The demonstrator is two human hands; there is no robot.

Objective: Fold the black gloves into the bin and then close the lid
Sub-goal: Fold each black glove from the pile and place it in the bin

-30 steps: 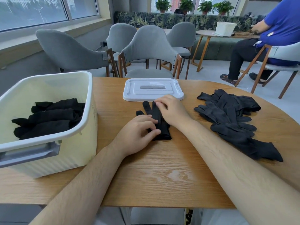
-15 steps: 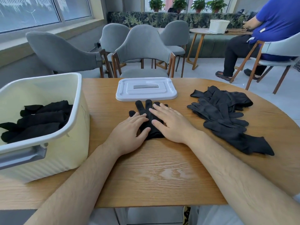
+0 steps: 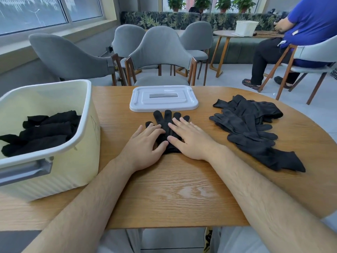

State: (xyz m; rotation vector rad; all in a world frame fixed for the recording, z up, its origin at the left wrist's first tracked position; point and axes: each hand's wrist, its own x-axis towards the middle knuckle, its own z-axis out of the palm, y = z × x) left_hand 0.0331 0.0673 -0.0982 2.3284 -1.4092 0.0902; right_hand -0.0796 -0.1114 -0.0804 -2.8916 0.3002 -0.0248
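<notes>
I am in the flattening part of one fold. The glove I am working on lies on the surface in the middle, just on the near side of the lid, with its fingers pointing far and almost reaching the lid's near edge. My left grip lies flat on its left side and my right grip flat on its right side. Both are released, fingers straight and spread, pressing the cloth down and grasping nothing. The cuff end is hidden under my palms, so I cannot tell whether this is one glove or a pair laid together.

The bin stands open at the left of the surface, with several folded gloves lying in it. A loose pile of gloves lies at the right, well apart from my right grip. I judge the task part way along: some are in, one is under my palms, a heap is left to do, and the lid is not yet on.

The next move, as I read it, is to pin the cuff with one grip, pinch the glove's fingertips with the other and bring them toward the near side over the palm. Then I press the crease and carry the bundle left over the bin's rim to set it beside the others. The knit looks limp and may spring open, so I would hold the fold until it is down inside. The lid comes last, once the right pile is gone
</notes>
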